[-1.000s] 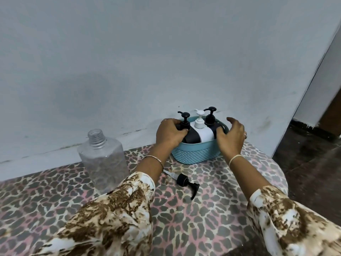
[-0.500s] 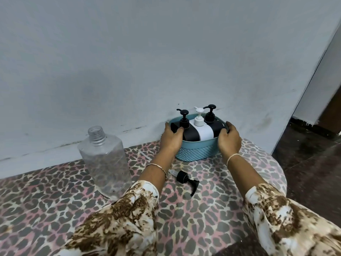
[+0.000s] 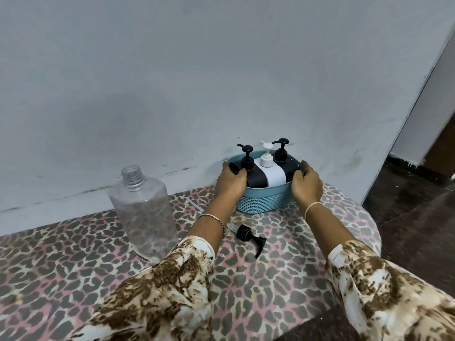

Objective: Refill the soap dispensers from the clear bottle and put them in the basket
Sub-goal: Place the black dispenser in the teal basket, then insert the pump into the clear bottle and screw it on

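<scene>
Head view looks down at 2 hands holding a teal basket [image 3: 261, 201] at the far side of the table, just beside the grey wall [image 3: 172, 82]. The left hand [image 3: 230, 185] wraps the basket's left end, its thumb hooked over the rim and its fingers curled round the outside. The right hand [image 3: 307, 184] clasps the right end the same way. The basket's base meets the leopard-print cloth [image 3: 73, 267].

Upright inside it, side by side and touching, stand a black dispenser [image 3: 256, 179] at the left, a white dispenser [image 3: 273, 174] in the middle and a second black dispenser [image 3: 290, 168] at the right, 3 in all, each with its pump on.

The clear bottle [image 3: 145, 212] stands upright on the cloth, well left of the basket and near the left forearm, with its threaded neck uncapped. A loose black pump head [image 3: 248, 235] lies on its side on the cloth between the 2 forearms, nearer the camera than the basket. A thin bracelet [image 3: 214, 217] circles the left wrist and a pale band [image 3: 311, 207] the right.
</scene>
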